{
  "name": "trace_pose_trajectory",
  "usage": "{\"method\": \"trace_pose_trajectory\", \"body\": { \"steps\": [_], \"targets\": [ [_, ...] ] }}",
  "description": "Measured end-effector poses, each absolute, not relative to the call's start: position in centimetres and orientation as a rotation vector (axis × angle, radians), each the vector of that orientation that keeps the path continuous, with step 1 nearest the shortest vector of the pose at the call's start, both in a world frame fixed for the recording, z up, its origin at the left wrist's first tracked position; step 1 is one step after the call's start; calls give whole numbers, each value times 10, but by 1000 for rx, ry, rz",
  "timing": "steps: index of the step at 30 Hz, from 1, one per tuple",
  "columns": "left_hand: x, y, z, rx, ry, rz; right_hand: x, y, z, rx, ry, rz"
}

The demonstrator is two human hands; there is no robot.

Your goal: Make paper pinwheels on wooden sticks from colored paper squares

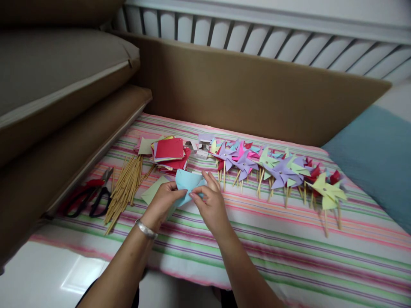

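Between my hands is a light blue sheet of paper, partly curled and folded toward its middle. My left hand is closed on its left side, thumb on top. My right hand pinches its right side between thumb and index finger, the other fingers raised. Under and beside the left hand lies a pale green paper sheet. Just behind is a stack of coloured paper squares, a red sheet on top. Right of the hands lie several finished paper pinwheels on sticks.
Left of the hands sit a pile of thin wooden sticks and scissors with dark handles. Small open boxes stand behind. A striped cloth covers the surface. Brown cushions rise at left, a brown panel behind.
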State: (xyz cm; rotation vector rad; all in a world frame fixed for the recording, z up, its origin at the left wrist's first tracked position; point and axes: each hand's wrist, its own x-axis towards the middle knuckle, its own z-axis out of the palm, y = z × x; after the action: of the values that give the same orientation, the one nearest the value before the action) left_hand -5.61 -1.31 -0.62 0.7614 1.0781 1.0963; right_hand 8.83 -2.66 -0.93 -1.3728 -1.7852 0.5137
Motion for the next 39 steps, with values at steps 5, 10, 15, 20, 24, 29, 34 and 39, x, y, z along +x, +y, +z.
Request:
{"method": "trace_pose_trajectory", "body": {
  "steps": [5,10,15,20,24,29,34,39],
  "targets": [
    [-56,-14,-7,767,1052,1086,88,-26,-11,-1403,-1760,533],
    [-57,-14,-6,783,1046,1079,87,-25,-11,-1426,-1759,518],
    [-58,-14,-8,799,1014,1072,86,-25,-10,-1455,-1749,494],
    [-58,-14,-7,786,993,1053,86,-25,-8,-1480,-1748,497],
    [-59,-14,-6,801,1018,1033,85,-25,-9,-1484,-1744,498],
    [-63,-12,-11,770,1042,1038,86,-25,-10,-1450,-1741,520],
    [-64,-10,-12,651,1069,1079,90,-26,-5,-1308,-1832,485],
    [-62,-11,-9,606,1051,1093,90,-26,-1,-1338,-1743,450]
  ]
}}
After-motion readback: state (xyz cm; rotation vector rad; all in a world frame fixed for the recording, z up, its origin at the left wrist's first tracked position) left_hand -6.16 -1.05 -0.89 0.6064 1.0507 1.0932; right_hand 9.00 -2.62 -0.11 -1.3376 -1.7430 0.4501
